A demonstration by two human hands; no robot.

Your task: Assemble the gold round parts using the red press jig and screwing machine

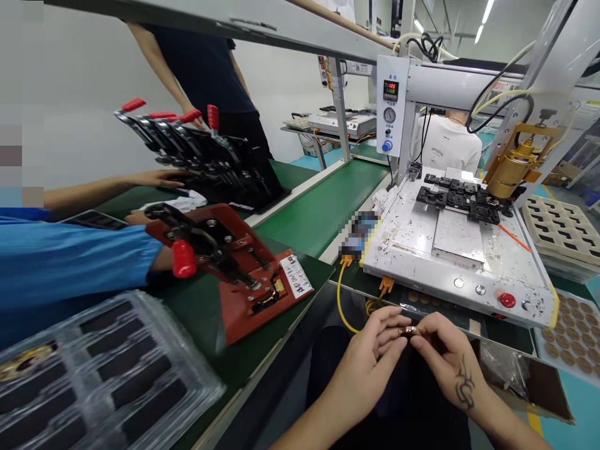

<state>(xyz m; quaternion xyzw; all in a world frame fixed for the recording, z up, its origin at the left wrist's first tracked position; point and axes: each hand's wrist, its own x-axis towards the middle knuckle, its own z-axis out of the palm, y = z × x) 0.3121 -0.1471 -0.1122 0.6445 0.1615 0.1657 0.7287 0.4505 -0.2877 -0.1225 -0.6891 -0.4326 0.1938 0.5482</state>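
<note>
Just in front of the white press machine, over my lap, my two hands hold one small shiny copper-coloured metal part [409, 331] between them. My left hand [368, 359] pinches its left side with thumb and fingers. My right hand [452, 362] grips the opposite side between thumb and curled forefinger. The part looks like a small ring or case seen edge-on, and the fingers cover much of it. Beyond the hands is the front of the press base [473, 284], with its buttons and a red knob [507, 300].
A black jig [462, 195] sits on the press under a brass-coloured head [510, 165]. To the left are a red-brown toggle-clamp fixture [244, 306], a plastic tray [162, 322] and a co-worker's blue sleeve [79, 256]. A yellow cable [340, 300] hangs near my left hand. Round brown discs [574, 331] lie at right.
</note>
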